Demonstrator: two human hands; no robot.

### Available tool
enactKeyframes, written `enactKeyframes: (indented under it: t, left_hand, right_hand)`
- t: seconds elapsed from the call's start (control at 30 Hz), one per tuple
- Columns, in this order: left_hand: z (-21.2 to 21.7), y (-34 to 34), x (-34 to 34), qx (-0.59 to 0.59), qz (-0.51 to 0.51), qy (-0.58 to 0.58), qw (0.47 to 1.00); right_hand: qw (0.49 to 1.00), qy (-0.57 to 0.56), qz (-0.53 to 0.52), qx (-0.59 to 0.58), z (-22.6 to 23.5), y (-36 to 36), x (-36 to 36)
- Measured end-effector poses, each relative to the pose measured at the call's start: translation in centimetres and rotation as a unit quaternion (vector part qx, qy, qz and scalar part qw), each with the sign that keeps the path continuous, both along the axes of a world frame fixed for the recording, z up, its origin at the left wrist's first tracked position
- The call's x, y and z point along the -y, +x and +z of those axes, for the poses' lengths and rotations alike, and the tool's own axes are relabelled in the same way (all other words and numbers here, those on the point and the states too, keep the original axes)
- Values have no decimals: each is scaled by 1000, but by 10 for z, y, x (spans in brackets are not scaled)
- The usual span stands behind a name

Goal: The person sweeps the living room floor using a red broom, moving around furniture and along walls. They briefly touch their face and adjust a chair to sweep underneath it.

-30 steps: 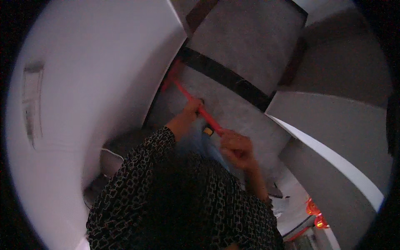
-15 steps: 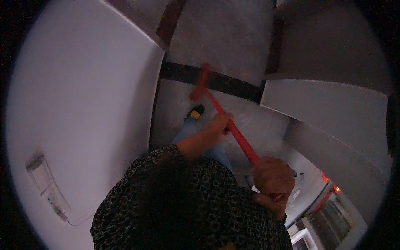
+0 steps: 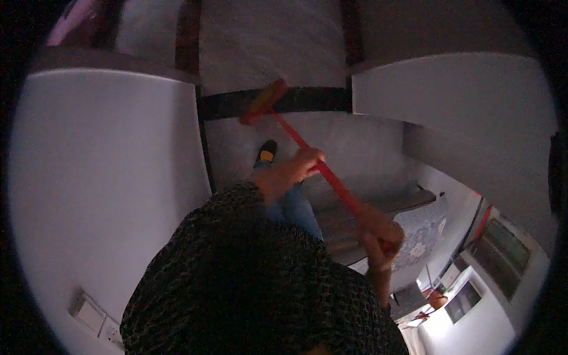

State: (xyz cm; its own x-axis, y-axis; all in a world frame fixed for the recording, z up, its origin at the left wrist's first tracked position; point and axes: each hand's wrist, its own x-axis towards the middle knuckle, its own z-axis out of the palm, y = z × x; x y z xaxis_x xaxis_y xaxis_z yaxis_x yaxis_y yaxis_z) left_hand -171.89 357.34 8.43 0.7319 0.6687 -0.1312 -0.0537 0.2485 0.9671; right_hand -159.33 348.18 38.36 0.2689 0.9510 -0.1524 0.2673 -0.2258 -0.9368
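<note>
I see the red broom (image 3: 307, 148) running diagonally — head up-left on the floor — my left hand (image 3: 305, 165) and right hand (image 3: 378, 231) both wrapped around its handle.

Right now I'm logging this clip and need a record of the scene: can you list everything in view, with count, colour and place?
broom: 1, red handle, red head with a yellow band, slanting from the dark strip down to the right hand
strip: 1, black, across the grey floor ahead
wall: 1, white, on the left
switch plate: 1, white, low on the left wall
shoe: 1, black and yellow, on the floor beside the broom handle
jeans: 1, blue, below the left hand
top: 1, dark patterned, lower middle
left hand: 1, grip closed on the handle's middle
right hand: 1, grip closed on the handle's upper end
</note>
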Motion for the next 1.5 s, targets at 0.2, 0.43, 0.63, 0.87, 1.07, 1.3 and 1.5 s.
enactKeyframes:
  t: [0.2, 0.43, 0.63, 0.87, 1.07, 1.3, 1.5]
  left_hand:
    - [106, 85, 51, -162, -77, -519, 836]
    - [16, 62, 43, -33, 124, -383, 915]
    - [-2, 79, -46, -231, 156, -394, 876]
    - [-41, 176, 56, -298, 46, -378, 875]
    - [35, 246, 204, -307, -194, -373, 853]
    - [83, 224, 259, -292, -18, -408, 865]
    - [-11, 118, 190, -171, -144, -203, 953]
  right_hand:
    - [986, 166, 5, -14, 51, 15, 51]
    - [979, 201, 0, -31, -3, 38, 67]
    - [960, 256, -23, -107, -114, 51, 48]
    - [951, 158, -261, -47, -133, 93, 154]
    - [894, 42, -445, -23, -40, 132, 268]
    - [961, 212, -145, -103, -16, 184, 321]
    - [967, 187, -53, -164, -99, 181, 285]
